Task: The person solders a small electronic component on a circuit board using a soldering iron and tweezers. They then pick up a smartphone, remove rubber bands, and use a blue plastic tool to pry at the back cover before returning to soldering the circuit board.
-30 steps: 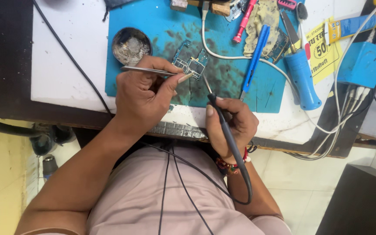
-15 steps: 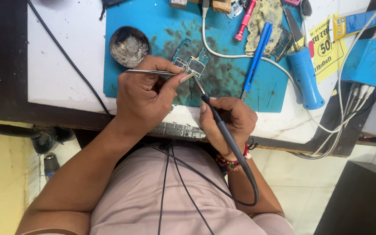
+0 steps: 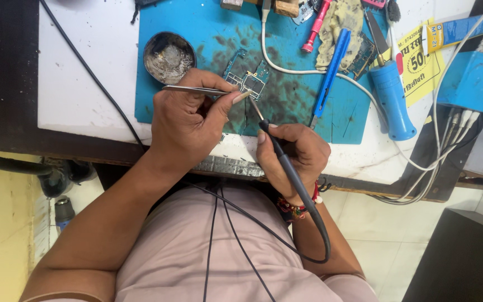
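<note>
My left hand [image 3: 188, 120] grips metal tweezers [image 3: 197, 89], whose tips reach a small circuit board [image 3: 248, 80] lying on a stained blue work mat [image 3: 208, 33]. My right hand [image 3: 297, 154] holds a dark soldering iron [image 3: 278, 151] like a pen. Its thin tip touches the board just below the tweezer tips. The iron's black cable loops down over my lap. Both hands rest near the front edge of the mat.
A round tin of metal wool [image 3: 169, 54] sits on the mat at the left. To the right lie a blue-handled tool [image 3: 389, 92], a blue strip [image 3: 331, 67], a red tool [image 3: 315, 25], a white cable [image 3: 308, 70], a yellow card [image 3: 417, 64] and a blue box [image 3: 470, 78].
The view has shifted slightly. My hands stay on the board, and the soldering iron tip has moved a little along it.
</note>
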